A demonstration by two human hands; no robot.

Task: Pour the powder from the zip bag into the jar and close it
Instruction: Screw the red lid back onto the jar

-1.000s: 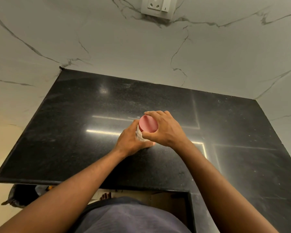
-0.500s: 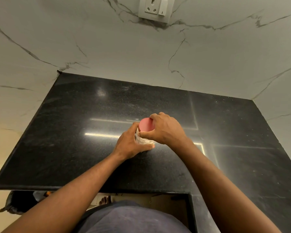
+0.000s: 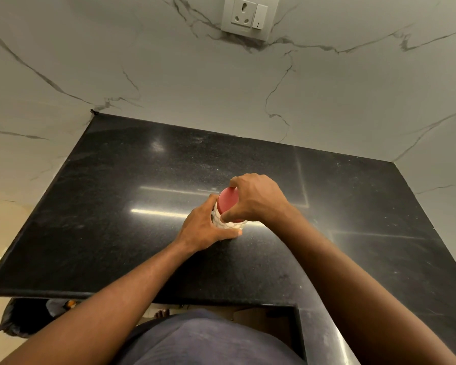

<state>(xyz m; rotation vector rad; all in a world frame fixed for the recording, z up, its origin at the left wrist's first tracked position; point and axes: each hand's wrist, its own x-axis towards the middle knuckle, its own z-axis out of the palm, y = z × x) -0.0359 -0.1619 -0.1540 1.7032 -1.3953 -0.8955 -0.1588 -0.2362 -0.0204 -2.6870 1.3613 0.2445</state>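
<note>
Item: small jar with a pale, dimpled body (image 3: 223,224), standing upright on the polished black speckled stone countertop (image 3: 116,206), near its middle. Closure: round red plastic lid (image 3: 228,202), seated on the jar's mouth. Left hand (image 3: 204,229): wrapped around the jar's body from the left, thumb along the base, fingers closed on it. Right hand (image 3: 256,200): over the lid from the right, thumb and fingertips pinched on the lid's rim. Surround: white marble-patterned wall (image 3: 169,83) with grey veins behind the counter; white wall socket with switch (image 3: 249,15) at top. Foreground: person's grey-blue shirt (image 3: 208,341).
</note>
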